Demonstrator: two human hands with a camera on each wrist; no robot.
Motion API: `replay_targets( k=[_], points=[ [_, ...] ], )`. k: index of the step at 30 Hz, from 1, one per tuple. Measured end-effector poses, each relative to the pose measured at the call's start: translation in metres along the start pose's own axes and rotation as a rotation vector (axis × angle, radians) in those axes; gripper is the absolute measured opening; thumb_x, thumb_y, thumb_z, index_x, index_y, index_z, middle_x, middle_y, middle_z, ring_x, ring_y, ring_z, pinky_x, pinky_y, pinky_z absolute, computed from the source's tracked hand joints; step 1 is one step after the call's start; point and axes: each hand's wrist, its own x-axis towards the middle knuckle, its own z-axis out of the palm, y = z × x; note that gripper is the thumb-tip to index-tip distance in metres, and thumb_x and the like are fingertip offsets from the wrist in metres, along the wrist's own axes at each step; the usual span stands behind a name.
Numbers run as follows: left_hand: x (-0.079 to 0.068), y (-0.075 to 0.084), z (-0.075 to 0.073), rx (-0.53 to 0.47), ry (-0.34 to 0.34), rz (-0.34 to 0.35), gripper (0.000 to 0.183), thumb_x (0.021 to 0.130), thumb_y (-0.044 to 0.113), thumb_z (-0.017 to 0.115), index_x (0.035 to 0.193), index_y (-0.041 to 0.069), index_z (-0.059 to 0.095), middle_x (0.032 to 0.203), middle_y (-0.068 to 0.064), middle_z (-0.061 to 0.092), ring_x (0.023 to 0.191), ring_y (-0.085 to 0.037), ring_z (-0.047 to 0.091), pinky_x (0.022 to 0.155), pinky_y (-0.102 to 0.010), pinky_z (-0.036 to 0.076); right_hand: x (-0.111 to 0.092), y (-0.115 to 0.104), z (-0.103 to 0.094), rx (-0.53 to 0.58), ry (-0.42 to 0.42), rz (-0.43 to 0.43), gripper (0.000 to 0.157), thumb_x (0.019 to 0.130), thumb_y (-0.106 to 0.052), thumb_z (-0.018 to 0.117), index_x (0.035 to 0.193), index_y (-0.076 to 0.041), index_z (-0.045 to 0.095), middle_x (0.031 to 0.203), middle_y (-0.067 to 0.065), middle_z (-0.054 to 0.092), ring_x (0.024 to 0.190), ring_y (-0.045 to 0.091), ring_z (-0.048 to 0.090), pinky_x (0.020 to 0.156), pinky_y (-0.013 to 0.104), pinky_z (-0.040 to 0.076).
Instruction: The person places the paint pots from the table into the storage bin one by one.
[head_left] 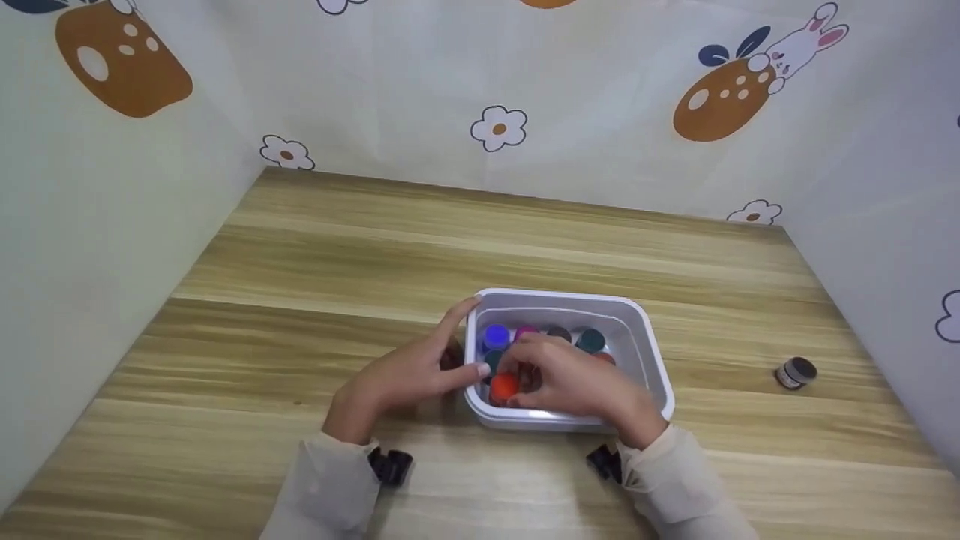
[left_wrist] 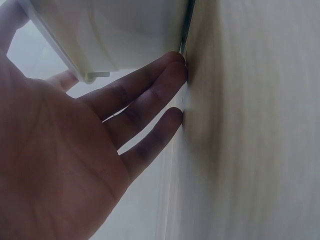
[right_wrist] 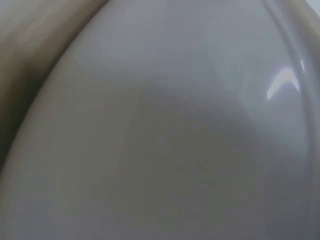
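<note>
A white plastic tub (head_left: 645, 330) stands on the table in the head view, with several small lidded jars inside. My right hand (head_left: 574, 375) reaches in over the near side and pinches a jar with an orange-red lid (head_left: 504, 386) between thumb and fingers. Around it are a blue-lidded jar (head_left: 496, 336), a dark green-lidded jar (head_left: 591, 340) and others partly covered by the hand. At the tub's left side, my left hand (head_left: 409, 375) rests its thumb and index finger on the rim. Its other fingers (left_wrist: 145, 105) extend straight beneath, tips touching the table. Only the tub's wall (right_wrist: 165, 125) fills the right wrist view.
One small jar with a dark lid (head_left: 796, 373) stands apart on the wooden table (head_left: 360, 255), right of the tub. Patterned white curtains (head_left: 405, 90) enclose the table at the back and sides.
</note>
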Motion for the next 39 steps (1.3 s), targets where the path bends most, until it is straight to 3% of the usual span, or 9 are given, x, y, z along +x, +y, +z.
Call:
replay_targets(
  k=[4,17,23,26,30,33,39],
  points=[
    [0.000,0.000,0.000,-0.013,-0.002,0.018,0.090,0.092,0.055,0.062,0.158,0.041,0.003,0.107,-0.007,0.061,0.096,-0.019,0.058,0.088,-0.044,0.049,0.002,0.001,0.002,-0.003,0.001,-0.026,0.024,0.081,-0.011,0.079,0.104,-0.009,0.072,0.090,-0.001,0.063,0.081,0.010,0.056,0.072,0.024,0.050],
    [0.001,0.000,0.001,-0.018,-0.008,0.011,0.089,0.092,0.056,0.061,0.158,0.042,0.002,0.110,-0.006,0.061,0.101,-0.017,0.059,0.092,-0.045,0.049,0.003,0.001,0.002,0.027,-0.064,0.048,0.033,0.084,-0.011,0.078,0.116,-0.014,0.073,0.085,-0.005,0.064,0.076,0.010,0.057,0.067,0.022,0.049],
    [0.002,0.000,0.000,-0.020,-0.015,0.005,0.089,0.092,0.056,0.061,0.158,0.042,0.002,0.111,-0.006,0.061,0.101,-0.017,0.059,0.090,-0.042,0.050,-0.007,0.005,-0.004,0.081,-0.029,0.034,0.034,0.086,-0.014,0.077,0.120,-0.011,0.069,0.087,-0.004,0.064,0.078,0.007,0.058,0.070,0.024,0.051],
    [0.002,0.000,0.000,-0.016,-0.017,-0.003,0.090,0.092,0.057,0.061,0.157,0.043,0.002,0.111,-0.006,0.061,0.100,-0.017,0.059,0.090,-0.042,0.050,-0.020,0.011,-0.013,0.139,0.047,0.039,0.034,0.089,-0.015,0.075,0.121,-0.008,0.067,0.088,-0.005,0.064,0.079,0.007,0.058,0.071,0.025,0.051],
    [0.001,0.000,-0.001,-0.020,-0.014,-0.002,0.090,0.092,0.055,0.062,0.158,0.042,0.003,0.112,-0.007,0.062,0.101,-0.018,0.059,0.091,-0.043,0.050,-0.050,0.028,-0.031,0.177,0.223,0.068,0.030,0.091,-0.016,0.072,0.119,-0.006,0.068,0.087,-0.004,0.065,0.077,0.008,0.059,0.069,0.025,0.052],
    [0.001,0.000,0.000,-0.026,-0.016,0.001,0.089,0.092,0.054,0.062,0.158,0.042,0.003,0.114,-0.008,0.061,0.103,-0.018,0.059,0.092,-0.044,0.050,-0.081,0.045,-0.045,0.160,0.373,0.149,0.026,0.093,-0.014,0.070,0.118,-0.006,0.069,0.089,-0.002,0.067,0.077,0.009,0.060,0.069,0.024,0.052],
    [0.001,-0.001,-0.001,-0.012,-0.015,-0.015,0.091,0.091,0.057,0.062,0.157,0.044,0.002,0.120,-0.008,0.059,0.108,-0.020,0.058,0.096,-0.048,0.049,-0.145,0.097,-0.063,0.056,0.656,0.442,0.027,0.096,-0.015,0.066,0.118,0.000,0.068,0.098,0.010,0.067,0.082,-0.005,0.056,0.072,0.009,0.045]
  ],
)
